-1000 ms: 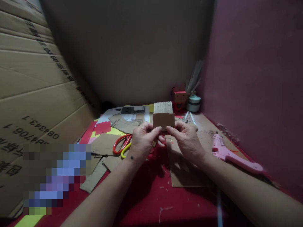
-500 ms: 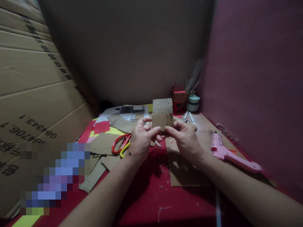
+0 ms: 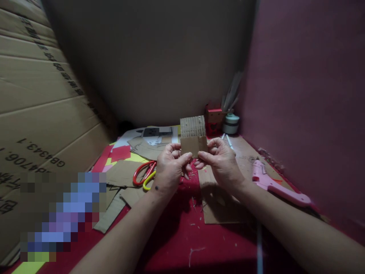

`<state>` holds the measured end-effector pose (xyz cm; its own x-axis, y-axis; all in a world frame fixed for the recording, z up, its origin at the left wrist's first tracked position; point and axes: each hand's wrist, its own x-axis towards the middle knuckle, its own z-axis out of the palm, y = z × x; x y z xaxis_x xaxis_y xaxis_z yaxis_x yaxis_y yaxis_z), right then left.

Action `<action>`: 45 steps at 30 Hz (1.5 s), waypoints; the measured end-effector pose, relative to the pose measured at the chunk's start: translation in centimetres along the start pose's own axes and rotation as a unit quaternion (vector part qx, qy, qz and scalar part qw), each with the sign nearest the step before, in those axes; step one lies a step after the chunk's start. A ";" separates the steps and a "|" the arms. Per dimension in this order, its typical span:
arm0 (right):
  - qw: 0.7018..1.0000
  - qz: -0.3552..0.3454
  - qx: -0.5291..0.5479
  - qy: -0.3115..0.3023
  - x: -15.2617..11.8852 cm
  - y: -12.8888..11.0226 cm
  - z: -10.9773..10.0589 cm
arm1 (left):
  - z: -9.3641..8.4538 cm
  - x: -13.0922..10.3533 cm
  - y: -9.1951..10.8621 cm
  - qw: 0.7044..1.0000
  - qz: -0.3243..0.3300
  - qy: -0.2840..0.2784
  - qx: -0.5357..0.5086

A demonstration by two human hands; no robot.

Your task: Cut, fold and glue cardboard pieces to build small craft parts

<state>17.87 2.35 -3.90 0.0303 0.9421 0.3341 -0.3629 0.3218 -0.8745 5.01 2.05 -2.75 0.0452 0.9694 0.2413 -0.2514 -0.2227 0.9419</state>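
Note:
Between my two hands is a small cardboard piece (image 3: 190,146), held up over the red cloth. Its lower part is smooth and brown; the upper part shows bare corrugated ridges. My left hand (image 3: 172,163) pinches the lower left corner with the thumb in front. On the opposite corner, my right hand (image 3: 221,160) grips with its thumb in front and fingers behind. Scissors (image 3: 144,173) with red and yellow handles lie just left of my left hand. A flat cardboard sheet (image 3: 219,211) rests below my right hand.
A pink glue gun (image 3: 281,186) lies at the right. Cardboard offcuts (image 3: 121,173), red paper (image 3: 121,152) and a printed sheet (image 3: 125,137) spread on the left. A red box (image 3: 214,118) and pale green jar (image 3: 230,123) stand behind. A large carton (image 3: 48,110) rises at left.
The cardboard piece has tipped slightly, so its corrugated ridges show more plainly. Both hands keep their hold, and the whole view has shifted a little.

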 end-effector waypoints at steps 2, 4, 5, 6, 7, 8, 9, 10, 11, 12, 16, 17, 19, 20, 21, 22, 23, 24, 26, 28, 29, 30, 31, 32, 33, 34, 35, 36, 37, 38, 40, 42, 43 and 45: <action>1.000 0.021 0.020 -0.001 0.1 0.0 0.0 | 0.1 -0.1 0.0 1.000 0.011 0.005 0.000; 0.997 0.055 0.052 -0.020 0.1 0.2 -0.1 | 0.1 -0.2 0.0 1.000 0.018 0.015 0.004; 0.995 0.073 0.062 -0.042 0.1 0.3 -0.1 | 0.1 -0.2 0.0 1.000 0.018 0.020 0.009; 0.991 0.090 0.066 -0.070 0.1 0.4 -0.1 | 0.1 -0.3 0.0 0.999 0.018 0.024 0.016; 0.987 0.108 0.063 -0.098 0.1 0.5 -0.2 | 0.1 -0.3 0.0 0.999 0.016 0.026 0.024; 0.983 0.127 0.054 -0.119 0.1 0.6 -0.3 | 0.1 -0.3 0.0 0.999 0.013 0.024 0.031; 0.980 0.145 0.043 -0.128 0.1 0.6 -0.4 | 0.1 -0.3 -0.1 0.999 0.010 0.018 0.038; 0.979 0.158 0.030 -0.125 0.1 0.6 -0.5 | 0.1 -0.3 -0.1 0.999 0.006 0.008 0.041; 0.981 0.160 0.019 -0.110 0.0 0.6 -0.6 | 0.0 -0.3 -0.1 0.999 0.002 -0.005 0.041; 0.984 0.153 0.008 -0.094 0.0 0.5 -0.7 | 0.0 -0.2 -0.1 0.999 -0.004 -0.019 0.036; 0.990 0.119 -0.030 -0.072 -0.1 0.3 -0.9 | -0.3 0.0 0.1 0.991 -0.070 -0.104 0.037; 0.989 0.124 -0.033 -0.073 -0.1 0.3 -1.0 | -0.4 0.0 0.3 0.988 -0.087 -0.116 0.049; 0.987 0.135 -0.032 -0.086 -0.1 0.3 -1.0 | -0.5 0.0 0.4 0.986 -0.102 -0.105 0.074; 0.985 0.139 -0.027 -0.098 0.0 0.3 -1.0 | -0.5 0.0 0.5 0.988 -0.100 -0.085 0.079; 0.984 0.139 -0.021 -0.111 0.0 0.3 -1.0 | -0.6 0.0 0.5 0.990 -0.097 -0.065 0.078; 0.983 0.136 -0.019 -0.123 0.1 0.2 -1.0 | -0.7 0.1 0.5 0.991 -0.095 -0.050 0.076; 0.983 0.130 -0.020 -0.131 0.1 0.2 -1.0 | -0.8 0.1 0.5 0.992 -0.095 -0.042 0.074; 0.983 0.121 -0.025 -0.132 0.2 0.1 -1.0 | -0.8 0.1 0.5 0.992 -0.096 -0.039 0.073; 0.987 0.099 -0.048 -0.119 0.1 -0.1 -1.0 | -1.0 0.1 0.5 0.992 -0.096 -0.043 0.067; 0.988 0.083 -0.074 -0.104 -0.1 -0.2 -1.0 | -1.1 0.1 0.4 0.991 -0.098 -0.064 0.061; 0.988 0.078 -0.084 -0.099 -0.2 -0.2 -1.0 | -1.1 0.1 0.4 0.990 -0.101 -0.075 0.059; 0.988 0.075 -0.093 -0.097 -0.3 -0.2 -1.0 | -1.1 0.0 0.4 0.989 -0.107 -0.082 0.059; 0.987 0.075 -0.100 -0.100 -0.3 -0.1 -1.0 | -1.1 0.0 0.4 0.988 -0.113 -0.087 0.062; 0.986 0.077 -0.104 -0.108 -0.3 0.0 -1.0 | -1.1 0.0 0.4 0.987 -0.118 -0.087 0.066; 0.984 0.080 -0.104 -0.121 -0.3 0.0 -1.0 | -1.1 -0.1 0.4 0.987 -0.120 -0.081 0.072; 0.982 0.083 -0.100 -0.137 -0.3 0.0 -1.1 | -1.1 -0.1 0.4 0.987 -0.119 -0.073 0.078; 0.981 0.082 -0.091 -0.151 -0.2 0.0 -1.1 | -1.2 -0.1 0.5 0.987 -0.117 -0.070 0.085; 0.982 0.074 -0.078 -0.156 -0.1 0.0 -1.1 | -1.2 -0.1 0.5 0.986 -0.117 -0.075 0.094; 0.984 0.060 -0.066 -0.152 0.0 -0.1 -1.1 | -1.2 -0.1 0.5 0.984 -0.118 -0.087 0.104; 0.988 0.042 -0.061 -0.137 0.2 -0.2 -1.2 | -1.3 -0.1 0.5 0.981 -0.120 -0.104 0.114; 0.993 0.021 -0.071 -0.095 0.3 -0.5 -1.2 | -1.4 -0.1 0.4 0.975 -0.117 -0.140 0.124; 0.993 0.030 -0.089 -0.066 0.3 -0.8 -1.2 | -1.4 0.1 0.3 0.978 -0.097 -0.153 0.099; 0.993 0.040 -0.089 -0.064 0.2 -0.8 -1.2 | -1.5 0.2 0.2 0.983 -0.083 -0.149 0.073; 0.993 0.055 -0.075 -0.078 0.0 -0.8 -1.3 | -1.5 0.3 0.1 0.989 -0.062 -0.135 0.016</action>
<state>19.36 2.24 -3.61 -0.1511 0.9500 0.2732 -0.2120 0.2388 -0.9476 3.59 2.53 -2.95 0.3319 0.9273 0.1733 -0.1964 -0.1118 0.9741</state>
